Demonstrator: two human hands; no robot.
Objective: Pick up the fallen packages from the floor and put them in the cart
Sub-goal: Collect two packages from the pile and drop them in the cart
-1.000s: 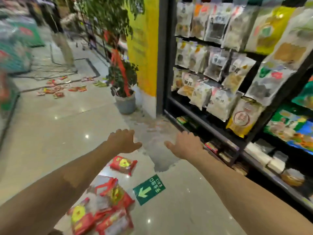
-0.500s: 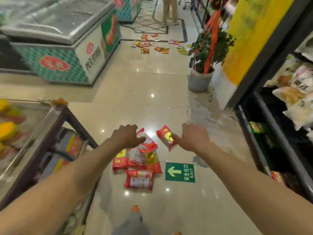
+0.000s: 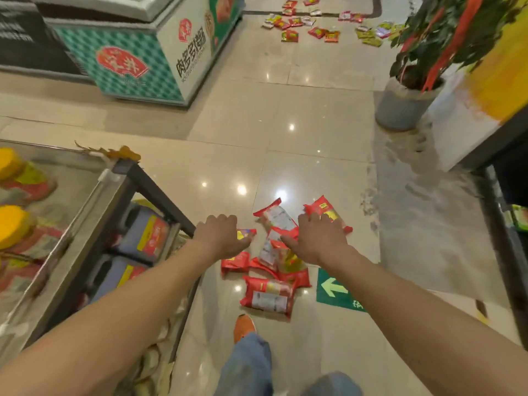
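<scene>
Several glossy red plastic packages point(image 3: 268, 295) lie heaped on polished beige tiles point(image 3: 285, 124)

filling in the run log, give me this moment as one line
stage: reaching | left hand: open, above packages | right hand: open, above packages | packages: red pile on floor, none held

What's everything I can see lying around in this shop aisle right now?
Red plastic snack packages: about seven, red, piled on the floor, centre.
Small scattered packets: over a dozen, red and yellow, far floor.
Boxy chest freezer: one, teal and white, upper left.
Leafy potted plant: one, green, grey pot, upper right.
Arrow floor sticker: one, green, right of pile.
Dark metal-framed rack: one, left, holding bottles.
Orange shoe: one, below pile.
Left hand: open, empty, over pile.
Right hand: open, empty, over pile.
</scene>
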